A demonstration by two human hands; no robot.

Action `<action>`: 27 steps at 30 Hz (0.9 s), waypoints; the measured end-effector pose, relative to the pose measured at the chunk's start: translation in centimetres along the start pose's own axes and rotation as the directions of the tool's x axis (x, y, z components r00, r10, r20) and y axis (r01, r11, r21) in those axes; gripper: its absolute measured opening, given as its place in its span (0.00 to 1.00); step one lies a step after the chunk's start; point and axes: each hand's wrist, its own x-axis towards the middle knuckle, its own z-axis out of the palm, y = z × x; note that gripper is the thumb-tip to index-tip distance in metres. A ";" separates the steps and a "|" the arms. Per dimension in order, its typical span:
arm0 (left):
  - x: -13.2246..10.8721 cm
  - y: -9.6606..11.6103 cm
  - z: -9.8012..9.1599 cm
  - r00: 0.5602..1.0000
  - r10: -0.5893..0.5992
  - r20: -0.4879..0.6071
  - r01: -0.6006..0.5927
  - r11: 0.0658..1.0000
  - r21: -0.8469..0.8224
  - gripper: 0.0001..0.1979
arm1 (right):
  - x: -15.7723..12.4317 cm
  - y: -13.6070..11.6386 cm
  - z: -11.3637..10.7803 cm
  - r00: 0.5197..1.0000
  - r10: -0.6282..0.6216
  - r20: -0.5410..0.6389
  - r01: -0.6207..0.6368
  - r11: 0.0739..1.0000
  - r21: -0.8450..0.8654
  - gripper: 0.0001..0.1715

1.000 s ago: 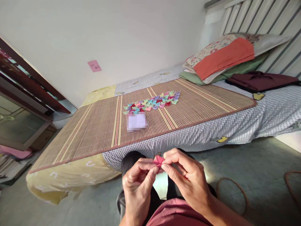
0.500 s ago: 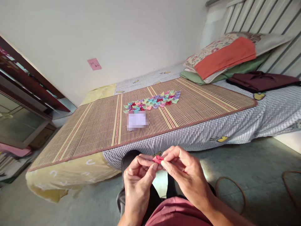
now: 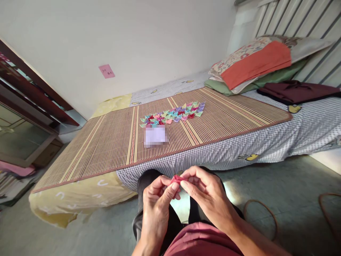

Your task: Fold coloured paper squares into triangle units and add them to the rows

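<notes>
A small folded piece of red-pink paper is held between both hands, above my knees and in front of the bed edge. My left hand pinches its left side between thumb and fingers. On the right side, my right hand grips it with thumb and forefinger, the other fingers curled behind. Rows of small folded paper boats in many colours lie on the striped mat. Just in front of them is a pale, blurred-out rectangle.
The striped bamboo mat covers a bed with a checked sheet. Pillows with an orange cloth and a folded maroon garment rest at the right. A brown cable loops on the floor. A cabinet stands left.
Both hands have turned the red-pink paper slightly and shifted it a little left. Its folds now stand up more. The boats on the mat have not moved.
</notes>
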 end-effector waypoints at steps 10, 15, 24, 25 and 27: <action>0.4 -0.2 -0.5 0.995 -0.042 0.093 0.043 0.999 -0.012 0.13 | 0.1 -0.4 -0.6 0.986 0.040 0.160 -0.016 0.989 -0.144 0.21; -0.1 -0.2 -0.5 0.996 -0.015 0.089 0.014 1.000 0.013 0.12 | 0.1 -0.6 -0.7 0.977 0.046 0.208 -0.016 0.990 -0.143 0.21; -0.6 -0.5 -0.2 0.995 -0.012 0.099 0.012 1.000 -0.005 0.17 | -0.1 -0.9 -0.9 0.959 -0.031 0.282 0.084 0.981 -0.177 0.19; -0.6 -0.5 -0.2 0.995 -0.021 0.100 0.022 1.000 -0.013 0.17 | -0.1 -1.0 -0.9 0.956 -0.058 0.287 0.118 0.973 -0.197 0.19; -0.6 -0.5 -0.2 0.995 -0.029 0.093 0.032 0.999 -0.031 0.17 | -0.1 -1.0 -0.7 0.952 -0.105 0.286 0.175 0.957 -0.233 0.18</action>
